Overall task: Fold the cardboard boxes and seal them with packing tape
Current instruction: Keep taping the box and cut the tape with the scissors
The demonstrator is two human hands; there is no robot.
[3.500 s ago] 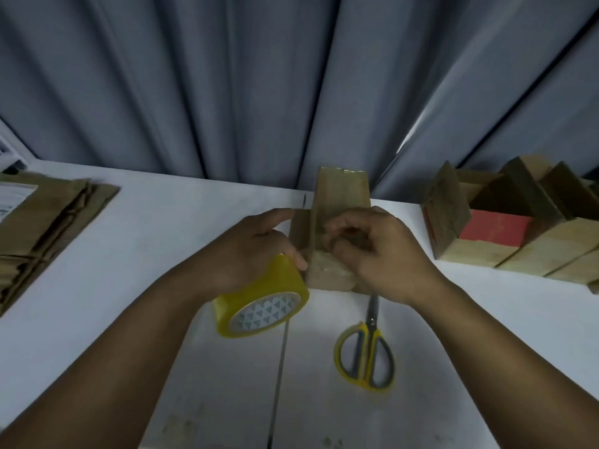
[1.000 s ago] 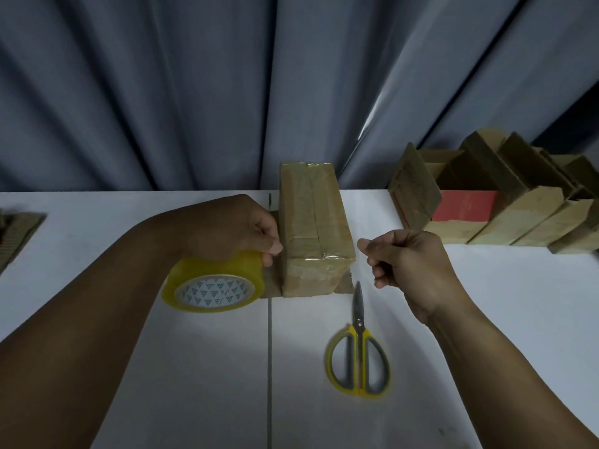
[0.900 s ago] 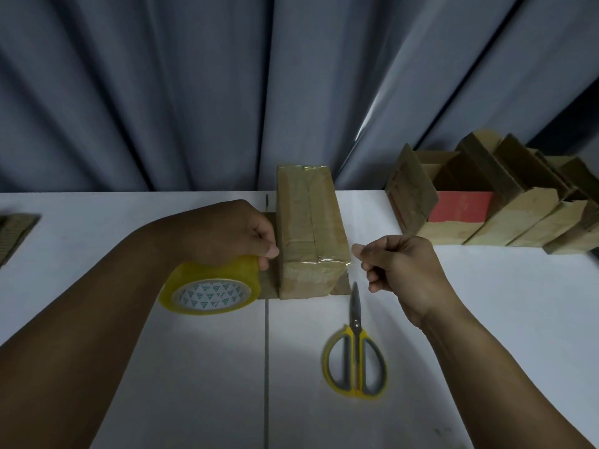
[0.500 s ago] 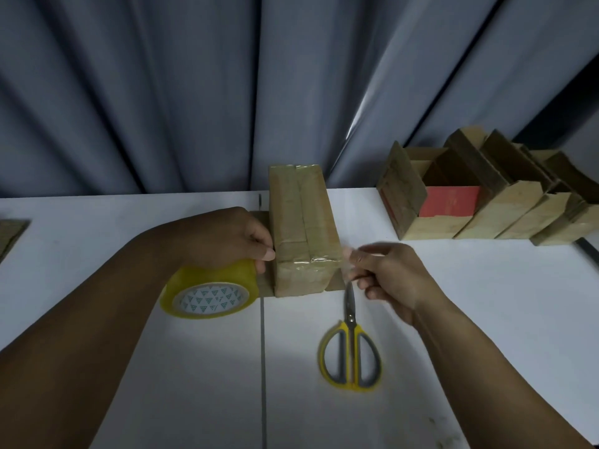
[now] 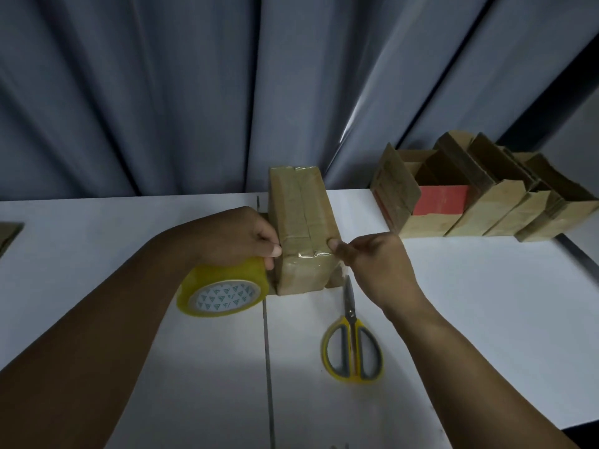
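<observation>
Sealing step in hand: brown oblong cardboard box (image 5: 301, 222) mid white desk (image 5: 486, 303). Left hand (image 5: 240, 236) clasped round yellow packing-tape roll (image 5: 223, 293) beside it; right hand (image 5: 372, 264) pinching tape strip (image 5: 316, 253) at its right edge. Next, likely: press strip flat, cut with yellow-handled scissors (image 5: 351, 348).

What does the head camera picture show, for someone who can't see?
A left hand holds a yellow tape roll beside a cardboard box while the right hand pinches a tape strip at its edge. Scissors lie on the table.
</observation>
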